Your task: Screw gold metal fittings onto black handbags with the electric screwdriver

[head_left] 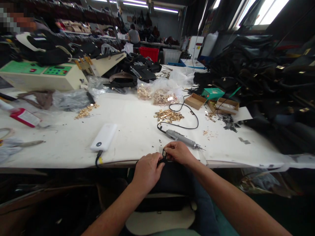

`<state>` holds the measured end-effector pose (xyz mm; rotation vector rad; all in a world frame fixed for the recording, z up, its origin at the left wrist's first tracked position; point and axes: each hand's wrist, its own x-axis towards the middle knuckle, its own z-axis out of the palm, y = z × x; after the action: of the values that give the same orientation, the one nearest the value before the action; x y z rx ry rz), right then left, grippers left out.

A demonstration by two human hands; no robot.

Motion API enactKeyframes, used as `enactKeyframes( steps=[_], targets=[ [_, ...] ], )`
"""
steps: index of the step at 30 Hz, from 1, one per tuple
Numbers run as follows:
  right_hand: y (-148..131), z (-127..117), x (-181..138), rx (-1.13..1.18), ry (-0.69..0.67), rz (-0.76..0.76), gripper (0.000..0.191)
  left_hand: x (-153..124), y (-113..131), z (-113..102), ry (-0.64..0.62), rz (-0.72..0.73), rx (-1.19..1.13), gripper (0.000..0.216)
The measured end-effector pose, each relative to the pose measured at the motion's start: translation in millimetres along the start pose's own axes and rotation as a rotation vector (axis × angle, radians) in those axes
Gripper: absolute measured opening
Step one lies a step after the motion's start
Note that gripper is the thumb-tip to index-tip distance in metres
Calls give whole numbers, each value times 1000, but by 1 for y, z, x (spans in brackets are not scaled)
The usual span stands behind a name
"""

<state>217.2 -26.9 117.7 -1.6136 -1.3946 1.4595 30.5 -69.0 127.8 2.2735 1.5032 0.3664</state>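
Note:
Both hands meet at the near edge of the white table (137, 118). My left hand (147, 171) is closed, pinching a black strap (162, 160) that comes off a black bag (169, 183) in my lap. My right hand (179, 152) is closed too, its fingers pinched on a small metal buckle (164, 154) at the strap's end. An electric screwdriver (182, 139) lies on the table just beyond my right hand, its black cord looping away behind it.
A white power bank (104, 136) lies to the left, its cable over the edge. Gold fittings lie in a pile (168, 115) and in bags (163, 95). Cardboard boxes (197, 101), a green box (213, 93), a machine (41, 76) and black bags (265, 75) ring the table. A person stands far back.

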Motion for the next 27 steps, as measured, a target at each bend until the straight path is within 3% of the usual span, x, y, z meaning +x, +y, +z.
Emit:
enactKeyframes(
  steps=[4,12,22,27],
  targets=[
    [-10,0,12,-170,55,-41,13,7,-2,-4,91,134,91,10],
    [-18,-2,22,-530,87,-173,19,17,-11,-7,41,180,199,12],
    [-17,1,26,-611,154,-105,17,21,-13,0,47,280,137,20],
    [-13,-2,26,-608,117,-152,15,20,-11,-4,7,318,229,24]
  ],
)
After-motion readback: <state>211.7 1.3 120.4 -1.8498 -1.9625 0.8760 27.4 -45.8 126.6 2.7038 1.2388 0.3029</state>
